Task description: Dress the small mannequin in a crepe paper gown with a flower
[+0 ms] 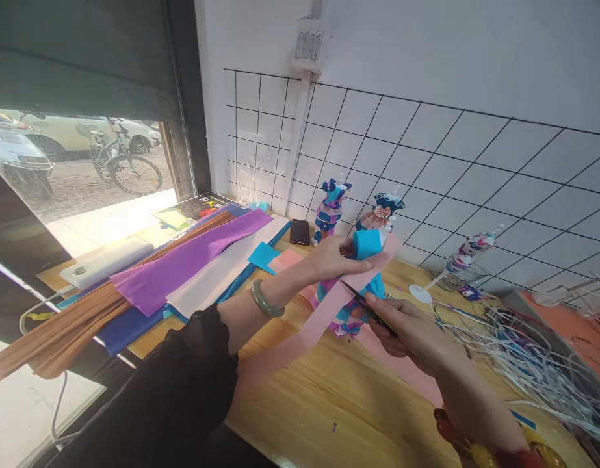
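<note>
My left hand (335, 259) grips a long pink paper strip (312, 330) between thumb and fingers. The strip trails down to the lower left, and its upper end rises past the hand. A blue paper piece (368, 244) curls just beside those fingers. My right hand (409, 328) is closed around dark scissors (381, 320), whose blades lie against the pink strip below the left thumb. Behind both hands stands a small figure in a blue and purple paper dress (347, 325), mostly hidden. Another pink strip (402, 367) runs behind my right wrist across the wooden table.
Purple sheets (197, 263), brown pleated paper (60, 331) and white sheets (221, 270) lie at left. A phone (300, 232) and several small dressed mannequins (329, 208) stand by the wall grid (421, 130). Tangled white cords (519, 351) fill the right side, near an orange box (563, 331).
</note>
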A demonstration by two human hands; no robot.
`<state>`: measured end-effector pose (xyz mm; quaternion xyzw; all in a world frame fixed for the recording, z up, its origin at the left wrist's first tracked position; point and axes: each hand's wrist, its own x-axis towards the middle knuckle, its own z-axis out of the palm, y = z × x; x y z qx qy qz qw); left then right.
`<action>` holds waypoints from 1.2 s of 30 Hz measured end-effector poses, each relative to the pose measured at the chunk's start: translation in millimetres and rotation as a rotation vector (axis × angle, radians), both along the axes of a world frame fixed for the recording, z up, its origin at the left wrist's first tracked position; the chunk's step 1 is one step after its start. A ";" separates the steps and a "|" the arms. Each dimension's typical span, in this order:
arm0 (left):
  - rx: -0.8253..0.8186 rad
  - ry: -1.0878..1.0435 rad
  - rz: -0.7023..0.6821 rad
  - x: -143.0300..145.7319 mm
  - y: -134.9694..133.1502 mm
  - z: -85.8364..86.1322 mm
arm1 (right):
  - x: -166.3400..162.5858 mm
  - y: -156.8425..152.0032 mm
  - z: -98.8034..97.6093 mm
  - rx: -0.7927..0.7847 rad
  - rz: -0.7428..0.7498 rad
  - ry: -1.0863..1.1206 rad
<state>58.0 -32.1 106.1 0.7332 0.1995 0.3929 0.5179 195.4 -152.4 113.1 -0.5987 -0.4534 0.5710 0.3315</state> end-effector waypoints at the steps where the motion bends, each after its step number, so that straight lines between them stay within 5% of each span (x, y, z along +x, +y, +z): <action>1: -0.004 0.010 0.011 -0.3 -0.1 0.4 | -0.4 1.5 0.3 -0.006 0.007 -0.001; 27: -0.061 0.048 0.024 -3.4 10.5 -1.5 | -13.4 11.6 -19.9 0.125 -0.037 0.089; 36: -0.145 -0.105 0.080 -3.9 21.4 -7.2 | -5.3 -6.7 -33.9 0.034 0.031 0.051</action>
